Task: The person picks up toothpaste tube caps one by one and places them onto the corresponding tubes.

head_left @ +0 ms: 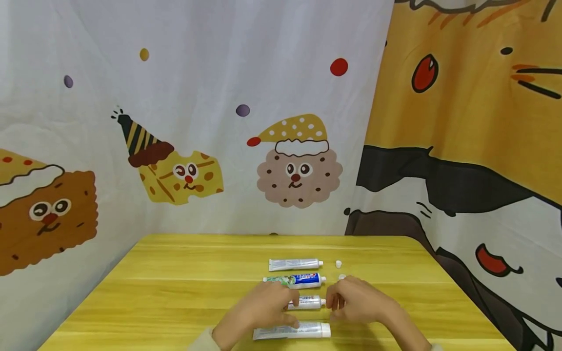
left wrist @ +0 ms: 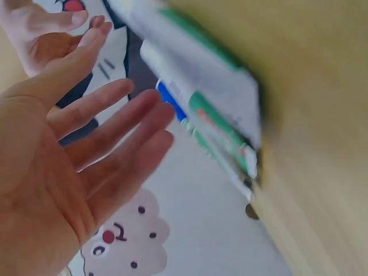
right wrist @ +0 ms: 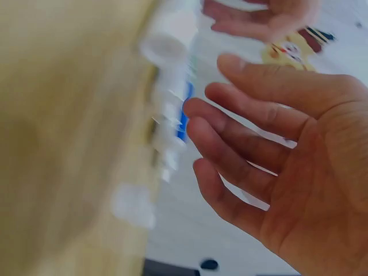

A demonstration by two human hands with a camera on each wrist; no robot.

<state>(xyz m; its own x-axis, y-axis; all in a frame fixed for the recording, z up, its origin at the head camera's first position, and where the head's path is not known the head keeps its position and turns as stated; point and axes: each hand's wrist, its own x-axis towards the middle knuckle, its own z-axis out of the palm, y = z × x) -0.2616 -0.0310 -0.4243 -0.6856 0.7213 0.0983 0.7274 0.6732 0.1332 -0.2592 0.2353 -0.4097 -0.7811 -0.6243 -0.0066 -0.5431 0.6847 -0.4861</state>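
In the head view, toothpaste tubes lie in a column on the table, nozzles to the right. Nearest is a white tube (head_left: 303,332) with its wide white cap on. Beyond it lies a shorter white tube (head_left: 311,302) with a bare nozzle, partly behind my left hand (head_left: 269,306). A blue and green tube (head_left: 309,280) and a silvery tube (head_left: 293,264) follow farther back, both uncapped. My left hand hovers over the two nearer tubes, fingers loosely extended and holding nothing. My right hand (head_left: 362,300), also without anything in it, hangs just right of the nozzles, fingers relaxed.
A small white cap (head_left: 338,264) sits right of the silvery tube. Another white cap (head_left: 342,277) shows partly behind my right hand. The wooden table (head_left: 175,287) ends at a printed cloth (head_left: 197,97) hanging behind and at both sides.
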